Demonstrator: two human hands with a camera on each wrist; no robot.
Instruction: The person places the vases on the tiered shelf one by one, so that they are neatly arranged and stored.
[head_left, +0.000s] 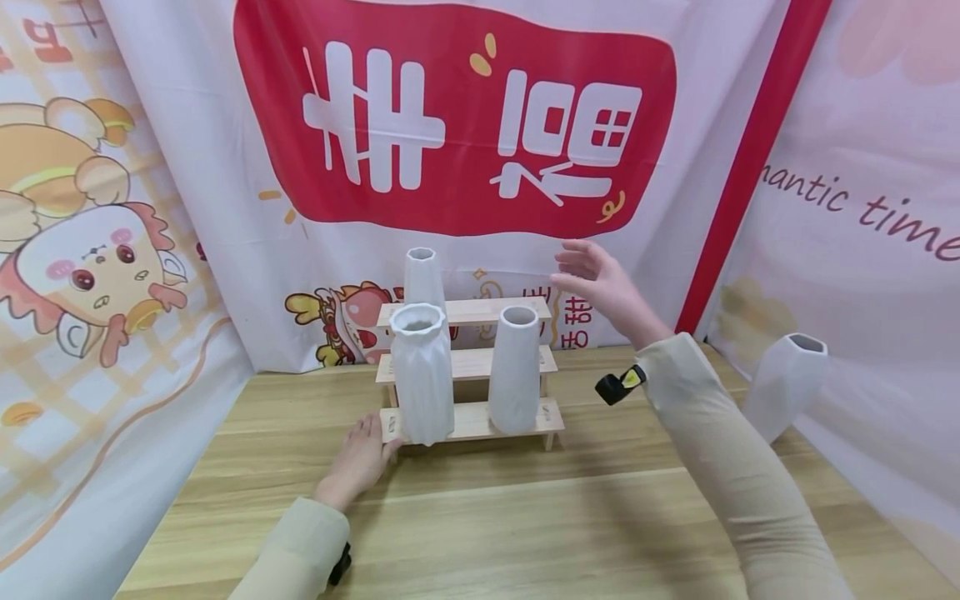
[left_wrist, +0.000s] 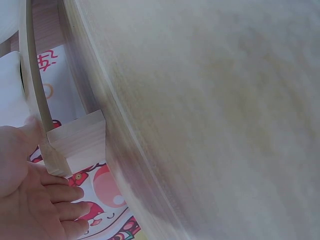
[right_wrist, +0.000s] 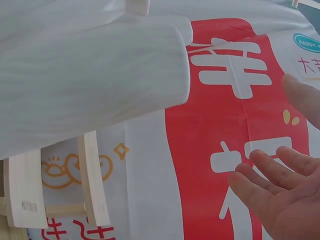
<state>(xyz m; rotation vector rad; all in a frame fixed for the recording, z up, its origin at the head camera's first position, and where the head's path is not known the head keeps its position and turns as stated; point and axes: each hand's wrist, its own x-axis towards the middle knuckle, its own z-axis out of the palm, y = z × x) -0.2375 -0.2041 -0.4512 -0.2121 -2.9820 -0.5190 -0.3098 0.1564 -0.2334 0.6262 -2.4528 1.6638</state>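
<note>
Head view: the wooden rack (head_left: 471,422) stands at centre, bearing three white vases (head_left: 515,375); the left hand (head_left: 358,458) touches its lower left end, while the right hand (head_left: 600,283) hovers right of centre, empty, fingers parted. Left wrist view: at lower left, thumb meets rack, fingers extended loosely. Right wrist view: the right hand, lower right, is apart from the vases, upper left

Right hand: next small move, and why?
I'd probably move the right hand toward the far-right vase: this hand holds nothing, and that vase is off the rack, which carries other vases. The left hand touches the rack's end.
</note>
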